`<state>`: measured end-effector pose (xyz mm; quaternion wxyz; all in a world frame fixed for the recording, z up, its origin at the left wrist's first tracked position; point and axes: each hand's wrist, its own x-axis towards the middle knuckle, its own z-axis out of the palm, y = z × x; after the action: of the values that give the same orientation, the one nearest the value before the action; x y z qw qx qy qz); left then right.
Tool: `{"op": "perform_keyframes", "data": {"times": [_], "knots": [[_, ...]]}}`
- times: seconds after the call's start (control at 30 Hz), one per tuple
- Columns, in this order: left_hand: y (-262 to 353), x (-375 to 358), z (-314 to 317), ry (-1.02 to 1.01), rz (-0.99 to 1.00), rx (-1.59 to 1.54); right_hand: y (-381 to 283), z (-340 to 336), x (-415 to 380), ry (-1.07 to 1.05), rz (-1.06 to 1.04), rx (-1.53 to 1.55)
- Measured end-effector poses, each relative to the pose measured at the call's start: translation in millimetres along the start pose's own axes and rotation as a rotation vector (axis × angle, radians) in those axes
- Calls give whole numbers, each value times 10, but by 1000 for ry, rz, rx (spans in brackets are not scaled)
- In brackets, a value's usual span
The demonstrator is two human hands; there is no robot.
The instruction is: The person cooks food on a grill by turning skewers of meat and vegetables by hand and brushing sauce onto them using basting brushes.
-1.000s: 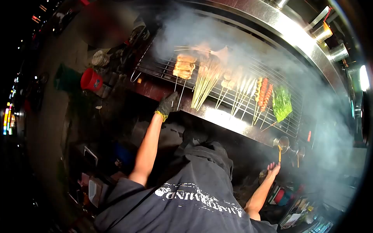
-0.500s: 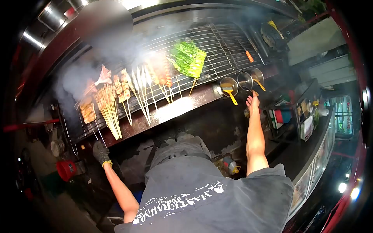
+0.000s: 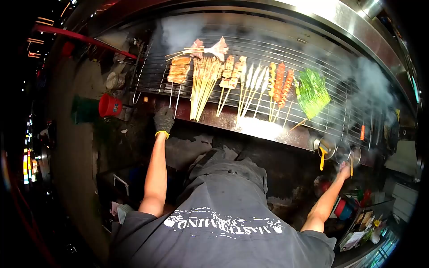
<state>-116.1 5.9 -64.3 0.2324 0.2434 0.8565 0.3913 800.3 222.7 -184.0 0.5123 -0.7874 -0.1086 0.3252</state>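
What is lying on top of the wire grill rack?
On the rack lie skewers of meat, sausages and a green bundle. Smoke blurs the right end; what is beneath the rack is hidden.

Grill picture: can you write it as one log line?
left hand: gloved, by grill edge | right hand: at sauce cups | skewers: on rack, smoking

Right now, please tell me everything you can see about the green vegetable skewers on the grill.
The green vegetable skewers are a bundle of leafy green stalks threaded on thin wooden sticks. They lie flat on the wire grill rack, fanned out and slanted, at the right end of the row of food, beside the orange sausage skewers. Their sticks point toward the front ledge. Smoke rises just to their right. Neither hand touches them.
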Motion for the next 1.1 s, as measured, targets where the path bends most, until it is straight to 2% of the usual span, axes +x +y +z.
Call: {"op": "perform_keyframes", "data": {"times": [0.03,0.1,0.17,0.23,0.27,0.3,0.37,0.43,0.47,0.53,0.57,0.6,0.63,0.67,0.7,0.77,0.83,0.87,0.9,0.93,0.97,1.03,1.1], "knots": [[50,0,-24,5,-1,0,-12,-86,-56,23,-205,-86],[-80,109,-67,99,406,319,-415,-43,-714,145,-406,-348],[19,77,-171,37,386,391,-675,-17,-1206,286,-626,-466],[-61,145,-258,-56,406,408,-917,95,-1691,332,-721,-410],[-104,156,-267,-92,384,228,-1029,217,-1980,329,-753,-371],[-7,109,-297,-86,420,231,-1120,350,-2264,329,-788,-330],[-184,175,-275,-40,413,127,-1312,778,-3121,148,-881,-228],[-201,229,-323,-93,507,155,-1399,1380,-4159,14,-921,-135],[-224,269,-357,-231,344,31,-1343,1662,-4500,-76,-935,-104],[-182,287,-438,-304,259,-52,-1160,2311,-5163,-224,-909,-79],[-194,281,-471,-341,182,-151,-1051,2633,-5520,-327,-1050,-98],[-259,307,-490,-359,223,-134,-1029,2963,-6119,-518,-983,-42],[-316,316,-498,-376,205,-162,-735,3309,-6277,-639,-1085,-56],[-325,329,-493,-392,209,-222,-696,3534,-6709,-776,-1136,-212],[-322,346,-493,-408,217,-281,-575,3785,-7050,-937,-1176,-239],[-309,423,-475,-382,336,-97,-158,4214,-7393,-996,-1409,-379],[-353,532,-349,-230,503,-2,216,4271,-7621,-1107,-1465,-821],[-484,637,-239,-237,507,-19,345,4164,-7710,-1175,-1479,-942],[-677,723,-88,-185,655,61,575,4033,-7669,-1091,-1825,-817],[-815,731,-5,-134,793,144,556,3862,-7780,-1157,-1882,-754],[-605,680,-238,-231,694,42,460,3725,-7923,-1224,-1931,-688],[-664,688,-306,-270,751,70,315,3613,-8025,-1248,-1796,-819],[-604,718,-321,-326,684,72,69,3716,-8253,-1016,-1696,-649]]}}
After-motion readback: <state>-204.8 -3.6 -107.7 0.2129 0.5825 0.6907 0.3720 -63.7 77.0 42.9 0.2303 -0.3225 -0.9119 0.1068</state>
